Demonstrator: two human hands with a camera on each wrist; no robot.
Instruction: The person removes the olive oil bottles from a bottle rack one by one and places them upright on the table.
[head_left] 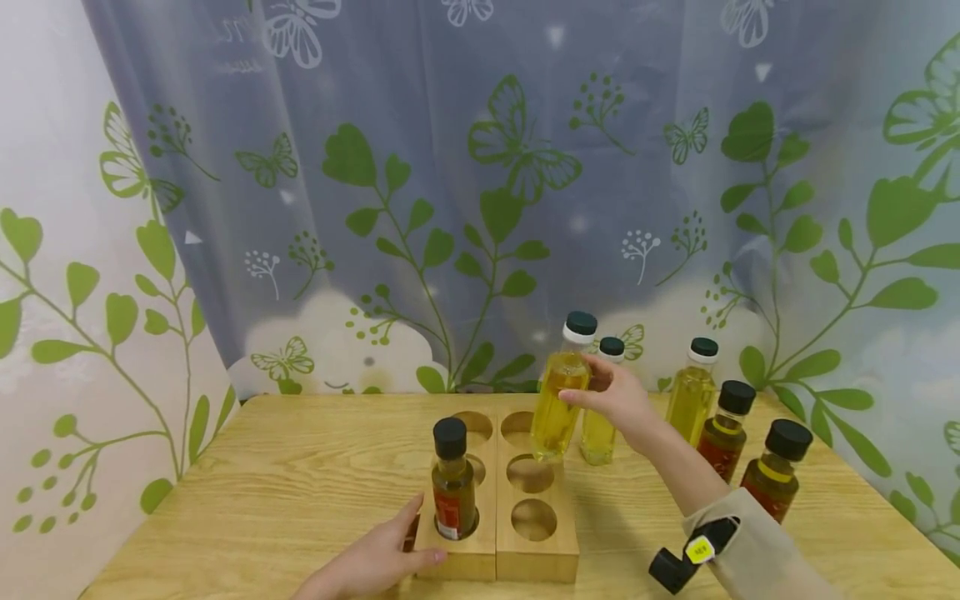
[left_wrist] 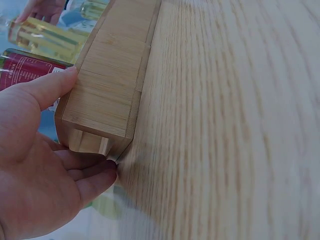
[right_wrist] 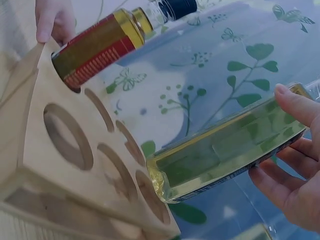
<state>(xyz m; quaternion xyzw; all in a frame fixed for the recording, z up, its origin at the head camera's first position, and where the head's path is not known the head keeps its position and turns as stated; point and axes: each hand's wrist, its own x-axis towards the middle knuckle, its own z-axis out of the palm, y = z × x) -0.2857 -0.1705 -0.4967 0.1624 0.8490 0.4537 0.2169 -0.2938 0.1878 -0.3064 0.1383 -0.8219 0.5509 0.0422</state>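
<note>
In the head view, my right hand (head_left: 611, 400) grips a clear square bottle of yellow oil (head_left: 561, 400) with a dark green cap. Slightly tilted, the bottle hangs over the right rear of the wooden bottle rack (head_left: 536, 560). Its base is near the rack's holes in the right wrist view, and my right fingers and thumb (right_wrist: 300, 107) pinch its upper part. My left hand (head_left: 378, 546) holds the rack's front left corner, thumb on the front and fingers along the side. A dark-capped bottle with a red label (head_left: 453, 492) stands in the front left hole.
Right of the rack stand two more yellow oil bottles, one behind my right hand (head_left: 598, 433) and one farther right (head_left: 690, 396). Two black-capped, red-labelled bottles (head_left: 723, 442) (head_left: 772, 479) are nearer my right forearm. A patterned curtain (head_left: 420, 208) hangs behind the wooden table (head_left: 300, 450).
</note>
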